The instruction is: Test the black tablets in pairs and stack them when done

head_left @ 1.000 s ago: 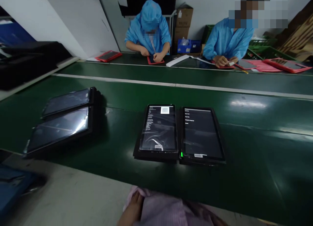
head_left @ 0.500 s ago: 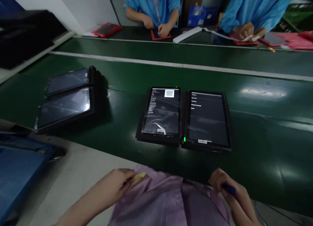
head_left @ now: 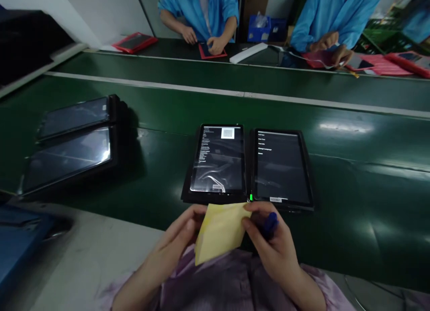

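Note:
A yellow sticky note pad (head_left: 220, 232) is held up in front of my body. My left hand (head_left: 183, 230) grips its left side, with some fingers hidden behind it. At the pad's upper right corner, my right hand (head_left: 273, 239) pinches the paper between thumb and forefinger. A dark blue pen (head_left: 269, 225) is tucked in that same right hand. Just beyond lie two lit tablets side by side on black stands: the left tablet (head_left: 218, 161) shows text and a code square, the right tablet (head_left: 281, 167) a short menu.
Two more tablets (head_left: 70, 154) lean on a black stand at the left of the green bench (head_left: 161, 167). A blue bin (head_left: 20, 244) stands at lower left. Across the bench, two people in blue smocks (head_left: 201, 15) handle red-edged items.
My left hand has brought the yellow pad up from beside my clothing to the middle. My right hand, still holding the pen, has moved left and now pinches the pad's corner.

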Action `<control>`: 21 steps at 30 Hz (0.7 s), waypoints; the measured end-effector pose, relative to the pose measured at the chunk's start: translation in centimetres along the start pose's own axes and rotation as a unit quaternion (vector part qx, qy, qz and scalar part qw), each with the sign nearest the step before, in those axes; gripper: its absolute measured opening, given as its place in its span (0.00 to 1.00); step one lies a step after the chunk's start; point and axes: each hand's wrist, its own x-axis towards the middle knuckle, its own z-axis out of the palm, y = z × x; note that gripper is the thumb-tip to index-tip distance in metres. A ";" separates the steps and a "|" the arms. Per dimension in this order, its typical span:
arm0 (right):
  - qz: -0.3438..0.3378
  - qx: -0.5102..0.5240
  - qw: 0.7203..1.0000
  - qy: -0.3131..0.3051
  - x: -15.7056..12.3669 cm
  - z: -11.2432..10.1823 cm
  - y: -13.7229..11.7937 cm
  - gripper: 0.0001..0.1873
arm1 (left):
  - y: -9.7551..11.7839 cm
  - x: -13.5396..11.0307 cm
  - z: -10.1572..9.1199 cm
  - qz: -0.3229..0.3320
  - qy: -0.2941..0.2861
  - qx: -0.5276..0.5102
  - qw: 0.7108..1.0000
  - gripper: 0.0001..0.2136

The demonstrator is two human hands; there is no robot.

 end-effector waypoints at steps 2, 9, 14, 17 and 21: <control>0.039 0.075 0.996 0.022 0.3 0.3 0.2 0.13 | -0.1 0.8 0.8 0.016 -0.035 -0.026 0.999 0.34; 0.092 0.187 0.978 0.028 0.7 0.6 0.5 0.22 | 2.6 2.5 1.3 0.251 0.069 0.121 0.958 0.05; 0.043 0.104 0.994 -0.005 0.8 0.0 0.8 0.37 | 4.1 3.2 1.3 0.400 0.038 0.230 0.887 0.17; -0.031 0.023 0.999 -0.018 0.8 -0.2 0.6 0.40 | 4.4 3.5 1.8 0.408 0.046 0.246 0.878 0.12; -0.162 -0.169 0.970 0.063 0.8 -1.0 -1.2 0.26 | 4.2 3.7 2.6 0.404 0.066 0.245 0.879 0.07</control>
